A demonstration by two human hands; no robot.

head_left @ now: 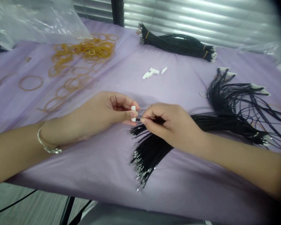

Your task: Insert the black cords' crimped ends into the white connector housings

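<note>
Daylight comes through the blinds (201, 18) ahead of me, glaring along their slats; soft shadow lies under my right hand (170, 125), and the picture darkens and blurs at its right edge.

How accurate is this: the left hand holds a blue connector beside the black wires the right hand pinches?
Wrong colour: the head view shows the connector in the left hand is white, not blue, beside the black wires the right hand pinches.
</note>
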